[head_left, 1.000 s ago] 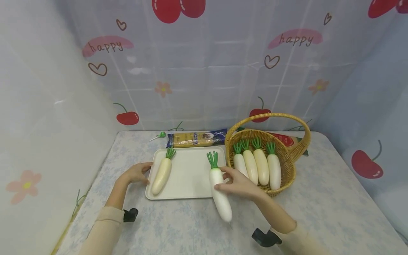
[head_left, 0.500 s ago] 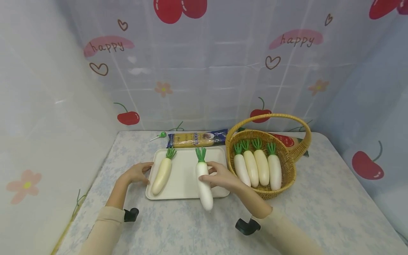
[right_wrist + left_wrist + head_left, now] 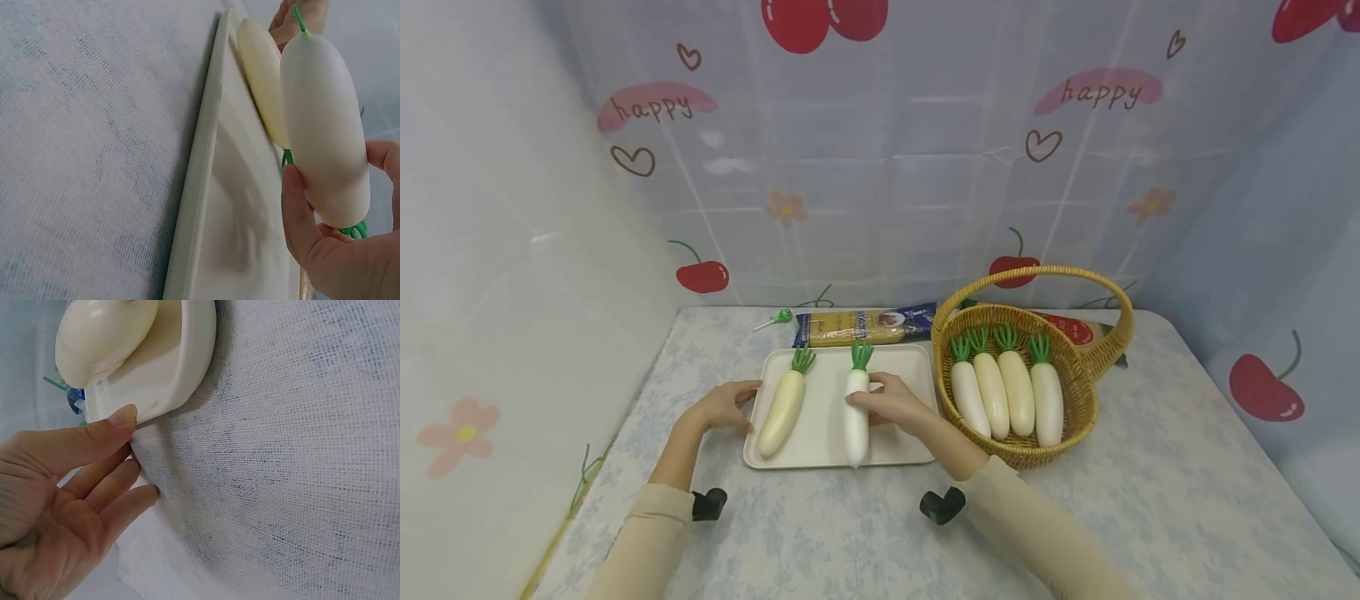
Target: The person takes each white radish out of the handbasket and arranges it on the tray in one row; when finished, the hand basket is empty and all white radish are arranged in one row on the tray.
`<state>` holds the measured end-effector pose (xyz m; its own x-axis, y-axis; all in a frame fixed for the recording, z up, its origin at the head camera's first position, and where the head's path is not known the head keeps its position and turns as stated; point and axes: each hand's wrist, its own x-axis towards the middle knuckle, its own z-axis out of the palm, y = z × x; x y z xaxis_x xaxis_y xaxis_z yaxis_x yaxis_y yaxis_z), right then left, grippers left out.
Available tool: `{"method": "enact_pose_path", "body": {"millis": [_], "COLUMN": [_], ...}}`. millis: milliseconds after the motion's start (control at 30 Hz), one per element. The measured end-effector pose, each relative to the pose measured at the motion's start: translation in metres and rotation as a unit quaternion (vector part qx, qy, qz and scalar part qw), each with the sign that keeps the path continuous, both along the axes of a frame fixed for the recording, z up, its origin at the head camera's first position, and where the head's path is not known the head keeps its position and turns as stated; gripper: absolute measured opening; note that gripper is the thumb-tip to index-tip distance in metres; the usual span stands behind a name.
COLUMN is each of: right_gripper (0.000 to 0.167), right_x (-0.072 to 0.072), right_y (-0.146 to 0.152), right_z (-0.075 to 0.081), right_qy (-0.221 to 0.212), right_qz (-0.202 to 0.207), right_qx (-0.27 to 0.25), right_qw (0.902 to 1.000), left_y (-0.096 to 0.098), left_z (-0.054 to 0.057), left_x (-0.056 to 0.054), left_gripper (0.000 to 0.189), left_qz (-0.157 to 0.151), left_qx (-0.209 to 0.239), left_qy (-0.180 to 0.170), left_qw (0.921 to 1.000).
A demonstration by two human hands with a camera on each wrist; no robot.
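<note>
My right hand (image 3: 897, 402) holds a white toy radish (image 3: 856, 429) with green leaves between thumb and fingers, over the middle of the white tray (image 3: 826, 417). In the right wrist view that radish (image 3: 325, 125) looks raised above the tray surface. A creamier radish (image 3: 782, 414) lies on the tray's left part, leaves toward the back. My left hand (image 3: 724, 406) is at the tray's left edge; in the left wrist view its thumb (image 3: 125, 416) touches the rim and the other fingers are relaxed beside it. A wicker basket (image 3: 1084, 412) with several radishes (image 3: 1017, 392) stands to the right.
Behind the tray lies a pack of spaghetti (image 3: 865, 327), with a green lollipop (image 3: 783, 316) to its left. A red-and-brown package (image 3: 1072, 330) is partly hidden behind the basket, whose tall handle (image 3: 1037, 271) arches above it. A printed curtain (image 3: 880, 208) hangs behind the table.
My right hand has carried the white radish leftward from beside the basket to over the tray's middle, and the radish now points straighter. The left hand has stayed at the tray's edge.
</note>
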<state>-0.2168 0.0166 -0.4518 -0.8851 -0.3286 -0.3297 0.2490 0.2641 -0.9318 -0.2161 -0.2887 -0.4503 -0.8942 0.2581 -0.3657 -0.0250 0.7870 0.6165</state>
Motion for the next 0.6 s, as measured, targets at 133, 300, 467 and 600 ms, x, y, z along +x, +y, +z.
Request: {"method": "enact_pose_path", "body": {"millis": [133,300,467,600], "right_gripper": [0.067,0.067,0.066,0.066], "right_x": [-0.007,-0.015,-0.022,-0.024], "right_y": [-0.013,-0.027,-0.038,-0.046], "right_z": [-0.004,-0.008,-0.011,-0.014], "right_qy": [-0.005,0.004,0.006,0.010], "right_qz": [-0.012,-0.019,-0.026,-0.034], "right_qx": [0.004,0.018,0.013,0.013], "right_qw": [0.9999,0.9997,0.9996,0.9993], "left_y": [0.000,0.000,0.000,-0.001], "left_z": [0.000,0.000,0.000,0.001], "left_x": [0.000,-0.002,-0.003,-0.003], "left_gripper": [0.088,0.088,0.088,0.089], "left_qz": [0.003,0.002,0.002,0.000], "left_qx": [0.000,0.002,0.007,0.004], "left_qy": [-0.005,-0.008,-0.009,-0.007], "left_qw": [1.0000,1.0000,0.9999,1.0000]}}
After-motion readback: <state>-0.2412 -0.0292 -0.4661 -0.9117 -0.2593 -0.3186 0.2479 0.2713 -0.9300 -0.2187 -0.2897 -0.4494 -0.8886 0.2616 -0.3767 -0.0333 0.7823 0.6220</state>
